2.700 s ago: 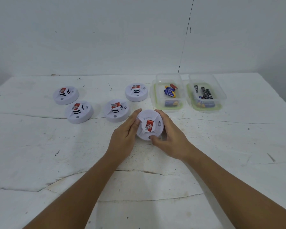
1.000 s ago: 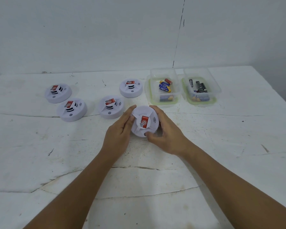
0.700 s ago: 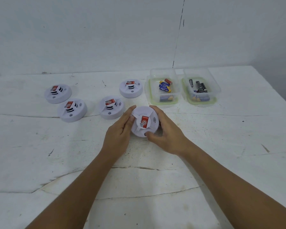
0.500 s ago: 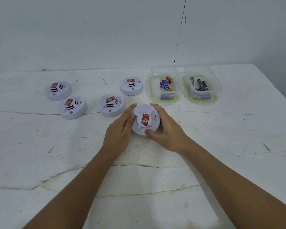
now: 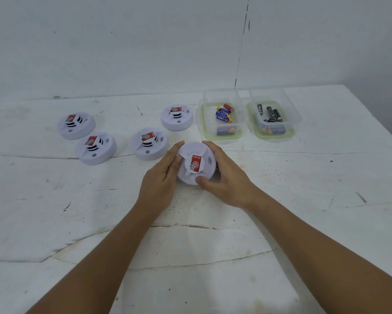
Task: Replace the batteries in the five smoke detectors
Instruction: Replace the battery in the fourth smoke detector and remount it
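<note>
A round white smoke detector point(image 5: 196, 163) with a red sticker on top is tilted toward me between both hands, just above the table. My left hand point(image 5: 162, 180) holds its left rim with nearly straight fingers, and my right hand point(image 5: 224, 177) grips its right rim, thumb curled under the near edge. Several other white detectors lie flat on the table: the far-left detector point(image 5: 76, 125), the second detector point(image 5: 95, 148), the middle detector point(image 5: 150, 143) and the back detector point(image 5: 177, 117).
Two clear plastic boxes stand at the back right of the white table point(image 5: 303, 211): the left box point(image 5: 222, 115) holds blue, yellow and red batteries, the right box point(image 5: 272, 114) mostly black ones. A white wall rises behind the table.
Both hands have kept hold of the detector and turned it slightly, so the red sticker now faces me more squarely. The camera view has shifted a little.
</note>
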`<action>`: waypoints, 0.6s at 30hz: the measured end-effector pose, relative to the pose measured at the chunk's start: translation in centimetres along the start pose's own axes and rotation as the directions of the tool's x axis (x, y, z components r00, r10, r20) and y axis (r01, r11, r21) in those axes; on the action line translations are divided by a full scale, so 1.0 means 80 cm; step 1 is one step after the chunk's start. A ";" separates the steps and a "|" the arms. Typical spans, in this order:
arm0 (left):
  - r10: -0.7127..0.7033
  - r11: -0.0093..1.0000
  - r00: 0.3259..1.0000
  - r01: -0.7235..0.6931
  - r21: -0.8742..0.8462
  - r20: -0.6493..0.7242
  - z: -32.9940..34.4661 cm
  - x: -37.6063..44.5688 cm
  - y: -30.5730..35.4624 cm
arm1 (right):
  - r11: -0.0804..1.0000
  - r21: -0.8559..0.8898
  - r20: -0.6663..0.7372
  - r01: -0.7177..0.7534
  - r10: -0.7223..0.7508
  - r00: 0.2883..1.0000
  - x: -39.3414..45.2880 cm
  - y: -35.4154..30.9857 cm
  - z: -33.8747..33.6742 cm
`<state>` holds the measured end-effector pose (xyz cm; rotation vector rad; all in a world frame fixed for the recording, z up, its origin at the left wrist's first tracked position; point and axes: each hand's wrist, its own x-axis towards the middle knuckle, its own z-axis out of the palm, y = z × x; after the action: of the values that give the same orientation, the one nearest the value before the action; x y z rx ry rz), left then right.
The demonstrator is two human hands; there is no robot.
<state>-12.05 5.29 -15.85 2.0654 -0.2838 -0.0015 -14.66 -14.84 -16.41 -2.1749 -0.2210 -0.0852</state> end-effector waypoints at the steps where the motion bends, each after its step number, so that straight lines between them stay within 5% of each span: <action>1: -0.003 1.000 1.000 0.003 0.000 -0.001 0.000 0.000 0.000 | 1.000 -0.003 0.003 0.001 -0.001 1.000 0.000 0.000 0.000; 18: -0.004 1.000 1.000 0.004 0.014 -0.004 -0.001 -0.001 0.002 | 1.000 -0.005 0.007 -0.020 0.020 1.000 0.002 0.001 0.000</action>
<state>-12.17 5.28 -15.68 2.0801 -0.2787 0.0020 -14.49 -14.86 -16.42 -2.1822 -0.2034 -0.0676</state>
